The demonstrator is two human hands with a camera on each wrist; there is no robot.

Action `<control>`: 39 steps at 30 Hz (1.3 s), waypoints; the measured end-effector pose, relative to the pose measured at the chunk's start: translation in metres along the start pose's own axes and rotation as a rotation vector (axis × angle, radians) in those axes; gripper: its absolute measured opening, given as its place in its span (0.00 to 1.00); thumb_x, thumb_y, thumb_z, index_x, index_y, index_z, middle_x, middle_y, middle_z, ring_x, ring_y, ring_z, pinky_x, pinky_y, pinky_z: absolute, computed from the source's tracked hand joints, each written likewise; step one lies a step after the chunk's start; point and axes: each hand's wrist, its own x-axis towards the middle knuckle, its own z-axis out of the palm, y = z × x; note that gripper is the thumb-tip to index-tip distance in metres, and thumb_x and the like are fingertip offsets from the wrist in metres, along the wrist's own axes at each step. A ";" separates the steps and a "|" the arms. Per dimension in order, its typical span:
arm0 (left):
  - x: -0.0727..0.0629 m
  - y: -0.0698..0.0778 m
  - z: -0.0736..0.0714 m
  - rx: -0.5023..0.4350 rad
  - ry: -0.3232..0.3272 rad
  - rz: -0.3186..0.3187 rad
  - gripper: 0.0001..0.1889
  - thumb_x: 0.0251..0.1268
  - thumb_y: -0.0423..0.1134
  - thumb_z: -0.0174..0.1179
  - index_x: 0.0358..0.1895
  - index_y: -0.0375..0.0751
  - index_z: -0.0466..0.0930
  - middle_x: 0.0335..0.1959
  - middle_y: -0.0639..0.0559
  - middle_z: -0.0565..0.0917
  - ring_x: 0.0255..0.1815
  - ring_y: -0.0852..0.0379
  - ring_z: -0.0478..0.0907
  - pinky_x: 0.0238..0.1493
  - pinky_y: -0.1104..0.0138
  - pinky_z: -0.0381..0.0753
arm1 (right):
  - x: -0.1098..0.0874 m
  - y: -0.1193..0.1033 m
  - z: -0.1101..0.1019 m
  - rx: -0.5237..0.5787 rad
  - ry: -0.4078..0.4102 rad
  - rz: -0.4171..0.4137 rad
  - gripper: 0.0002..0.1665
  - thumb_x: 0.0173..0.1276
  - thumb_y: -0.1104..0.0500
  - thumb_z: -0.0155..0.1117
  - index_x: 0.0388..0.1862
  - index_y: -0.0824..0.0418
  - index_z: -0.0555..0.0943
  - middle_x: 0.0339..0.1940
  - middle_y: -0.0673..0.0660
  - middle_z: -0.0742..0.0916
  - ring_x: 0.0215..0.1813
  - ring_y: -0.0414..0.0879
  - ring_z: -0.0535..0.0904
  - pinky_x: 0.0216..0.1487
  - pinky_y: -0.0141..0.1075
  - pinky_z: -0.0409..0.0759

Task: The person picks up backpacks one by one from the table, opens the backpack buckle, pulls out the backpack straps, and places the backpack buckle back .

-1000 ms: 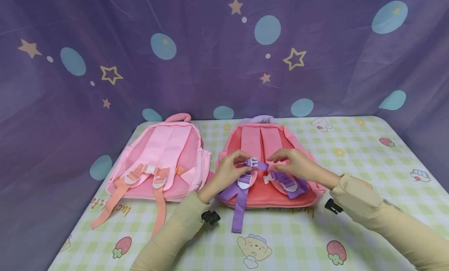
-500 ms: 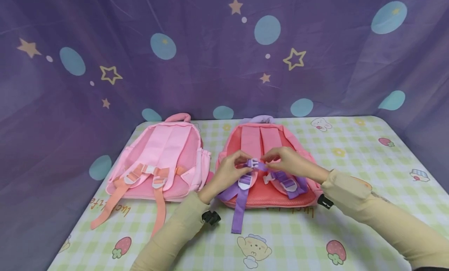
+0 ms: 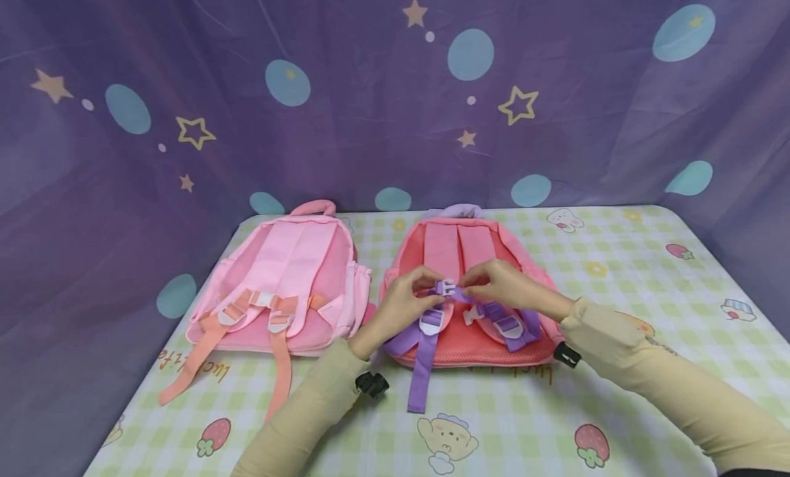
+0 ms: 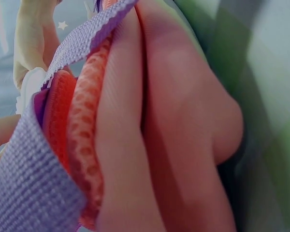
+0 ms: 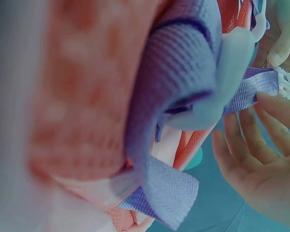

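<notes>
We've got the left hand pinching a white buckle half between thumb and fingers, over the back panel of the coral backpack, which lies on the checked tablecloth. Right hand just beside it, thumb and fingers clamped on the purple webbing end next to the buckle.

Our read: step in hand is working that webbing at the buckle; can't tell if it's being threaded, pulled through or just straightened. Next move calls for the buckle kept steady and a flat, untwisted strap before anyone tugs. Slip risk is ours to watch, the bite on the webbing looks small.

Second buckle half hangs loose lower down, near a white strap adjuster; the two halves are apart.

Containers: two backpacks, both back panel up, so we can't see the main compartments or contents. The pink backpack sits left, its white center buckle joined across orange straps. Its side pocket shows; inside not visible.
</notes>
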 end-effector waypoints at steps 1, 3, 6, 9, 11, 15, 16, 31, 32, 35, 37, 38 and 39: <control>-0.001 0.005 -0.001 0.000 -0.001 0.003 0.13 0.49 0.24 0.60 0.40 0.28 0.73 0.38 0.35 0.80 0.43 0.42 0.77 0.48 0.55 0.73 | 0.000 0.000 0.000 -0.004 0.005 -0.009 0.09 0.59 0.66 0.58 0.38 0.66 0.81 0.34 0.56 0.84 0.32 0.41 0.76 0.33 0.30 0.76; -0.002 0.014 -0.002 0.007 -0.007 0.006 0.12 0.50 0.23 0.59 0.40 0.26 0.73 0.38 0.34 0.80 0.43 0.41 0.77 0.47 0.54 0.73 | 0.000 0.001 0.001 -0.016 0.015 -0.025 0.08 0.59 0.66 0.58 0.36 0.65 0.81 0.33 0.55 0.84 0.31 0.40 0.75 0.32 0.30 0.75; -0.004 0.021 -0.003 0.015 -0.012 0.017 0.11 0.50 0.22 0.59 0.39 0.25 0.72 0.37 0.33 0.80 0.42 0.40 0.77 0.47 0.53 0.74 | 0.001 0.001 0.002 -0.013 0.018 -0.023 0.06 0.59 0.67 0.57 0.34 0.64 0.81 0.30 0.53 0.83 0.29 0.40 0.73 0.30 0.30 0.74; -0.005 0.022 -0.003 0.010 -0.020 0.011 0.11 0.50 0.22 0.59 0.39 0.25 0.73 0.37 0.33 0.80 0.42 0.40 0.77 0.47 0.53 0.73 | 0.001 -0.001 0.003 -0.010 0.022 -0.010 0.06 0.60 0.67 0.57 0.34 0.63 0.81 0.28 0.51 0.82 0.28 0.39 0.72 0.29 0.30 0.73; -0.005 0.022 -0.003 0.003 -0.024 0.003 0.12 0.50 0.22 0.59 0.40 0.25 0.73 0.38 0.33 0.80 0.43 0.40 0.77 0.47 0.52 0.73 | 0.001 -0.002 0.003 -0.010 0.025 -0.003 0.06 0.60 0.66 0.57 0.34 0.63 0.81 0.28 0.51 0.83 0.29 0.39 0.73 0.30 0.30 0.74; -0.005 0.022 -0.003 -0.011 -0.026 -0.012 0.12 0.50 0.22 0.59 0.40 0.25 0.73 0.38 0.33 0.80 0.43 0.39 0.77 0.47 0.51 0.73 | 0.000 -0.004 0.003 -0.012 0.026 0.002 0.07 0.60 0.66 0.57 0.35 0.63 0.81 0.30 0.52 0.83 0.30 0.39 0.74 0.32 0.31 0.74; -0.005 0.022 -0.003 -0.011 -0.027 -0.013 0.12 0.50 0.22 0.59 0.40 0.25 0.73 0.38 0.32 0.80 0.44 0.39 0.76 0.47 0.51 0.72 | 0.000 -0.004 0.003 -0.011 0.026 0.002 0.07 0.60 0.66 0.57 0.35 0.63 0.80 0.31 0.52 0.83 0.30 0.39 0.74 0.32 0.31 0.75; -0.006 0.022 -0.004 0.029 -0.056 0.021 0.11 0.51 0.23 0.58 0.40 0.25 0.73 0.38 0.34 0.80 0.44 0.41 0.77 0.48 0.52 0.73 | 0.002 -0.004 0.004 -0.006 0.038 -0.003 0.07 0.60 0.66 0.57 0.35 0.64 0.80 0.29 0.52 0.82 0.28 0.39 0.73 0.30 0.30 0.73; -0.006 0.021 -0.004 0.033 -0.057 0.025 0.11 0.51 0.23 0.58 0.40 0.25 0.73 0.38 0.34 0.80 0.43 0.41 0.77 0.47 0.52 0.73 | 0.002 -0.004 0.004 -0.002 0.035 -0.004 0.07 0.60 0.66 0.57 0.35 0.64 0.80 0.29 0.52 0.82 0.28 0.40 0.73 0.30 0.30 0.73; -0.006 0.020 -0.004 0.038 -0.055 0.041 0.11 0.51 0.22 0.58 0.40 0.25 0.73 0.38 0.34 0.80 0.43 0.42 0.77 0.47 0.53 0.73 | 0.001 -0.003 0.003 0.021 0.026 -0.005 0.07 0.60 0.66 0.57 0.36 0.64 0.81 0.29 0.52 0.82 0.28 0.40 0.73 0.30 0.30 0.73; -0.006 0.020 -0.004 0.038 -0.054 0.048 0.11 0.51 0.22 0.59 0.39 0.24 0.73 0.38 0.34 0.80 0.43 0.42 0.77 0.47 0.53 0.73 | 0.000 -0.003 0.002 0.030 0.021 -0.009 0.07 0.60 0.66 0.57 0.36 0.64 0.81 0.29 0.52 0.82 0.29 0.40 0.73 0.30 0.30 0.73; -0.006 0.019 -0.004 0.037 -0.053 0.050 0.11 0.51 0.22 0.59 0.39 0.24 0.73 0.38 0.34 0.80 0.43 0.42 0.77 0.46 0.53 0.74 | 0.000 -0.002 0.002 0.032 0.017 -0.008 0.07 0.60 0.65 0.57 0.36 0.64 0.81 0.29 0.52 0.83 0.29 0.40 0.73 0.30 0.30 0.73; -0.006 0.019 -0.004 0.038 -0.051 0.052 0.11 0.50 0.22 0.59 0.39 0.24 0.73 0.38 0.34 0.80 0.43 0.42 0.77 0.46 0.53 0.74 | -0.001 -0.002 0.001 0.033 0.012 -0.004 0.07 0.60 0.65 0.57 0.37 0.64 0.81 0.30 0.52 0.83 0.29 0.40 0.73 0.30 0.30 0.74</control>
